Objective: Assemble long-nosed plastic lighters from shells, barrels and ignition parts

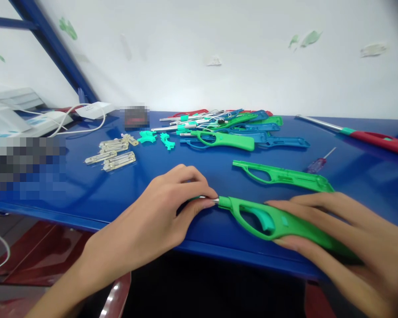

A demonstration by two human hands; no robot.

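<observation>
A green lighter (285, 221) with a teal trigger (263, 219) lies in the grip of my right hand (348, 238), fingers along its top and thumb below. At the lighter's front end, my left hand (172, 207) pinches a thin metal rod (215, 200) that meets the nozzle; most of the rod is hidden by the fingers. Just behind the lighter, an open green handle half (285, 176) rests on the table. A small screwdriver (316, 164) with a dark purple handle lies beyond that half.
Several clear fuel tanks (116, 154) and teal triggers (147, 137) lie at the back left. A pile of blue, green and red lighter parts (225, 128) is at the back centre. A red lighter (381, 140) lies right, white devices and cables (93, 110) left, on the blue table (199, 159).
</observation>
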